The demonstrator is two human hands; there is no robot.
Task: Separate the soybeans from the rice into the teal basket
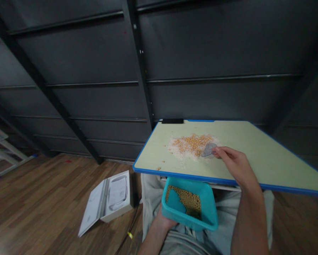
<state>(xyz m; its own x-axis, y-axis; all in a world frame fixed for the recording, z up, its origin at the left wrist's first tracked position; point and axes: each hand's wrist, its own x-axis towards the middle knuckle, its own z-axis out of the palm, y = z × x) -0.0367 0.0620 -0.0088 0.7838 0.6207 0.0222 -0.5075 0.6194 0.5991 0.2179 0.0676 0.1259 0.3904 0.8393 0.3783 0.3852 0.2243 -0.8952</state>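
Note:
My right hand point(234, 163) pinches a small grey flat scraper point(208, 150) at the right edge of a pile of yellow beans mixed with white grains point(192, 144) on a pale table with a blue rim point(174, 173). My left hand point(164, 221) holds a teal plastic tray point(209, 203) from underneath, just below the table's near edge, over my lap. Yellow beans point(187, 202) lie in the tray. The left hand's fingers are hidden under the tray.
An open white box point(108, 200) lies on the wooden floor to the left. A black object point(172, 121) sits at the table's far edge. A dark panelled wall stands behind. A few stray beans point(159, 168) lie near the table's left front edge.

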